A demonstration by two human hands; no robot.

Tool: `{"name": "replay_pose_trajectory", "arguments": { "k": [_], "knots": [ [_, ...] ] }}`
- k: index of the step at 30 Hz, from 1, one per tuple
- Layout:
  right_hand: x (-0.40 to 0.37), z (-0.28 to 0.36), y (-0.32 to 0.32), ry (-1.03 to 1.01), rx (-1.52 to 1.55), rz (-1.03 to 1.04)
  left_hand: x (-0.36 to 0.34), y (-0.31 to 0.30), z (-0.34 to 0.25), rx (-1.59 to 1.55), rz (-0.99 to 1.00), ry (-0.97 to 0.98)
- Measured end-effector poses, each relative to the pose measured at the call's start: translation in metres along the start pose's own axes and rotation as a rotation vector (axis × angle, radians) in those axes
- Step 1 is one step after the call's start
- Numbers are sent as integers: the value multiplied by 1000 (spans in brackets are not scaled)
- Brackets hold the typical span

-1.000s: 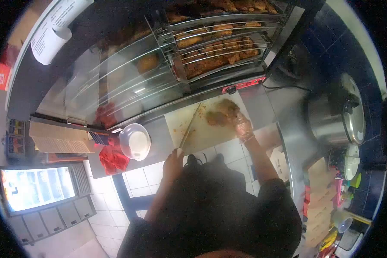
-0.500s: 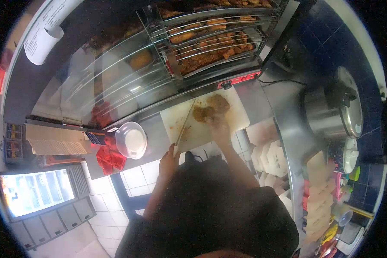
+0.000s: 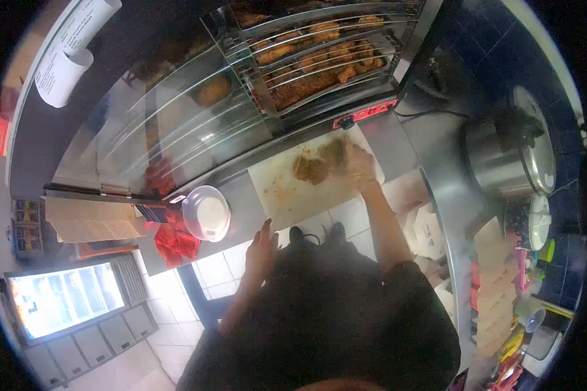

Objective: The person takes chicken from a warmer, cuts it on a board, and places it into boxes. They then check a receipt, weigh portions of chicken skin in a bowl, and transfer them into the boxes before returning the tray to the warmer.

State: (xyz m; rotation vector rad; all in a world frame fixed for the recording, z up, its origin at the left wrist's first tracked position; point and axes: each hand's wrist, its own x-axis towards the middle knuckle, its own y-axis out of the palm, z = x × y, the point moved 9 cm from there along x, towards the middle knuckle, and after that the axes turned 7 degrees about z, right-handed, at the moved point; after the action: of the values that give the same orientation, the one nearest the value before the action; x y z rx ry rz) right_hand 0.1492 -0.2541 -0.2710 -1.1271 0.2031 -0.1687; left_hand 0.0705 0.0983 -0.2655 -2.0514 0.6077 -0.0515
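My left hand (image 3: 261, 253) is closed around the handle of a knife at the near edge of a white cutting board (image 3: 293, 205); the blade shows only as a faint, thin streak over the board. Brown, breaded-looking food (image 3: 310, 168) lies on the board in pieces, with crumbs scattered to its left. At the board's right side, my right hand (image 3: 360, 168) is blurred, with its fingers bent against another brown piece (image 3: 332, 154). Whether those fingers grip that piece is hard to make out.
A heated cabinet (image 3: 326, 124) with trays of fried food stands behind the board. Left of the board are a clear bowl (image 3: 206, 214) and a red cloth (image 3: 176, 245). To the right are cardboard boxes (image 3: 426, 233) and a large metal pot (image 3: 499, 156).
My right hand has moved right and away from me, and one brown piece now lies farther from the other. My left hand has shifted slightly nearer to me. The view has shifted a little.
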Motion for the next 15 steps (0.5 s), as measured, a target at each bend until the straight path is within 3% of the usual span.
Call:
{"name": "replay_pose_trajectory", "arguments": {
  "k": [2, 4, 5, 6, 8, 10, 12, 15],
  "knots": [
    [-15, -1, -11, -98, 15, -2, 8, 6, -17, -36, 109, 18],
    [-43, 2, -32, -149, 428, 107, 21, 16, -38, -45, 176, 52],
    [-50, -13, -15, -136, 426, 123, 24, 28, -51, -48, 251, 94],
    [-55, -31, 0, -187, 561, 12, 31, 36, -69, -37, 251, 202],
    [-62, -49, 9, -232, 691, -112, 50, 49, -98, 57, 247, 242],
    [-69, -56, 23, -145, 1177, -161, 66, 62, -118, 160, 242, 277],
    [-73, -63, 29, -67, 1011, -132, 82, 64, -133, 221, 128, 332],
    [-75, -76, 49, 13, 693, -143, 94, 69, -132, 395, 239, 272]
  ]
}}
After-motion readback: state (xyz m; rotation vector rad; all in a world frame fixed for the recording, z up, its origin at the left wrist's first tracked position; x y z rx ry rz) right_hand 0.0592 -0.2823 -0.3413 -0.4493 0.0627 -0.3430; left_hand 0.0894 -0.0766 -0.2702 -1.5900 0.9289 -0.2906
